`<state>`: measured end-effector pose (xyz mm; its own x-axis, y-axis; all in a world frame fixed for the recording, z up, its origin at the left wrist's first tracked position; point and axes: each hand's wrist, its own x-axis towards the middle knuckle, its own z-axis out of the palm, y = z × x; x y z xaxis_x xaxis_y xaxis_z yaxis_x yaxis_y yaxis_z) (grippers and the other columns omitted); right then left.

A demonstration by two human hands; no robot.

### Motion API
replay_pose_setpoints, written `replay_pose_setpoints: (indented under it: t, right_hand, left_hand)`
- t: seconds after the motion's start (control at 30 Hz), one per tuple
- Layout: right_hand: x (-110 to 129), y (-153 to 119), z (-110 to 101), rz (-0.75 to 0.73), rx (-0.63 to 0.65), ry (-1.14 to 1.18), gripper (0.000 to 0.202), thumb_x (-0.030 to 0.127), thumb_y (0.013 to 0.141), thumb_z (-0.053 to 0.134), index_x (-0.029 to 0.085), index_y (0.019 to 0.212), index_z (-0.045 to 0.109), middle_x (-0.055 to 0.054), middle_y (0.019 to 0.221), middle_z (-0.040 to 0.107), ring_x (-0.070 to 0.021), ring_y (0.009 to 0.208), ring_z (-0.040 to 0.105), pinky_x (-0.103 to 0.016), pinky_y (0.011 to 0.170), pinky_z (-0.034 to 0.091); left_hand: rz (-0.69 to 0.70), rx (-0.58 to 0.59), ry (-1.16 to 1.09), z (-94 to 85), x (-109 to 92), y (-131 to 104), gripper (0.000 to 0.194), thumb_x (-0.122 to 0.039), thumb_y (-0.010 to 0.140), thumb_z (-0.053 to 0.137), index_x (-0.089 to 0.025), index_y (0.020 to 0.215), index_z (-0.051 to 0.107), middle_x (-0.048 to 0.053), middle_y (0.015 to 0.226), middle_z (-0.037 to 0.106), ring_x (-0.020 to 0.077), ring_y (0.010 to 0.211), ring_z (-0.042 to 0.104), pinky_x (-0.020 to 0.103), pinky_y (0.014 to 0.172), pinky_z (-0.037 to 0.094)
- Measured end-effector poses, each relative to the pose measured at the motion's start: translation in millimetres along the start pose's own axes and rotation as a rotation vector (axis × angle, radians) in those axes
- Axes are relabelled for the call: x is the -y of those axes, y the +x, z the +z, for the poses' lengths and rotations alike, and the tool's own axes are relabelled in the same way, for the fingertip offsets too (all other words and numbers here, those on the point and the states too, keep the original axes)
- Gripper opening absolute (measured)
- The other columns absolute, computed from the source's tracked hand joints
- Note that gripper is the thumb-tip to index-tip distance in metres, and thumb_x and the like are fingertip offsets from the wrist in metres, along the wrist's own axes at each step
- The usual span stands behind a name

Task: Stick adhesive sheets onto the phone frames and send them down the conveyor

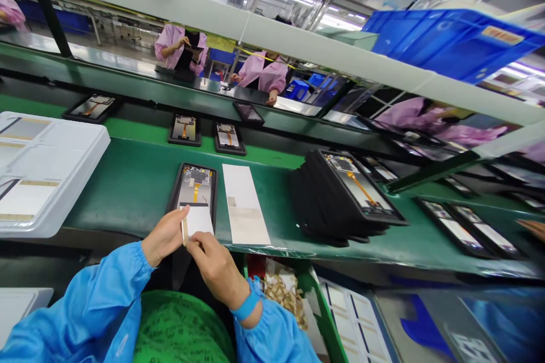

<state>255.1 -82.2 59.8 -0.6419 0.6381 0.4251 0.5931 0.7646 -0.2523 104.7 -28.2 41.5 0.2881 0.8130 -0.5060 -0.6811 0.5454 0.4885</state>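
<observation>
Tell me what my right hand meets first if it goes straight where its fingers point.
Your right hand would meet the white piece, right at its fingertips; beyond it, probably your left hand, though depth is unclear.

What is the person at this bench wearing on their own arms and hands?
Both arms are in bright blue sleeves, loose and wrinkled, gathered at the cuffs. The left hand and right hand are bare, without gloves. A lighter blue band circles the right wrist.

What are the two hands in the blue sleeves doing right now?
Left hand: closed, gripping the white piece by its edge.
Right hand: fingers closed, pinching its lower edge.
</observation>
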Motion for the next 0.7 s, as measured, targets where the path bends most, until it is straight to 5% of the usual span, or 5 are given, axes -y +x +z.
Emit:
replay_pose_setpoints:
  t: [0.23,0.37,0.53,0.63,0.7]
  right_hand:
    - [-3,-6,3,-0.073,0.03,-0.17,0.021,0.006,0.096,0.042,0.015,0.097,0.061,-0.009,0.089,0.062,-0.019,0.078,0.058,-0.03,0.066,0.052]
    - [-3,-15,15,0.0,-0.05,-0.079,0.019,0.005,0.093,0.044,0.016,0.09,0.059,-0.008,0.086,0.063,-0.0194,0.079,0.059,-0.031,0.065,0.052]
    - [-29,-35,5,0.435,-0.427,0.183,0.014,0.012,0.091,0.047,0.02,0.088,0.058,-0.005,0.087,0.064,-0.0164,0.079,0.062,-0.029,0.071,0.053]
    - [-59,-89,-13,0.792,-0.658,0.062,0.01,0.024,0.092,0.052,0.019,0.088,0.06,-0.006,0.088,0.066,-0.018,0.079,0.063,-0.031,0.071,0.052]
    - [-77,-144,-20,0.98,-0.672,-0.093,0.015,0.031,0.091,0.054,0.019,0.09,0.063,-0.007,0.087,0.067,-0.0204,0.077,0.063,-0.035,0.073,0.053]
  left_hand:
    - [0.07,0.031,0.015,3.5,13,0,0.023,-0.027,0.083,0.072,-0.01,0.096,0.067,0.01,0.082,0.074,0.0218,0.078,0.071,0.03,0.073,0.053]
    - [0.026,0.075,0.047,3.0,24,-2,0.028,-0.029,0.083,0.074,-0.01,0.102,0.067,0.01,0.087,0.074,0.0224,0.084,0.071,0.031,0.079,0.053]
    - [-0.168,0.27,0.058,5.7,38,-11,0.039,-0.032,0.087,0.068,-0.012,0.121,0.065,0.014,0.105,0.074,0.0262,0.099,0.07,0.038,0.093,0.05]
    - [-0.282,0.348,0.053,8.9,43,-14,0.049,-0.04,0.091,0.063,-0.014,0.131,0.06,0.016,0.115,0.072,0.029,0.108,0.068,0.042,0.101,0.046]
    - [-0.314,0.354,0.059,11.8,46,-14,0.054,-0.045,0.091,0.062,-0.014,0.135,0.057,0.017,0.12,0.07,0.0305,0.112,0.066,0.044,0.103,0.044]
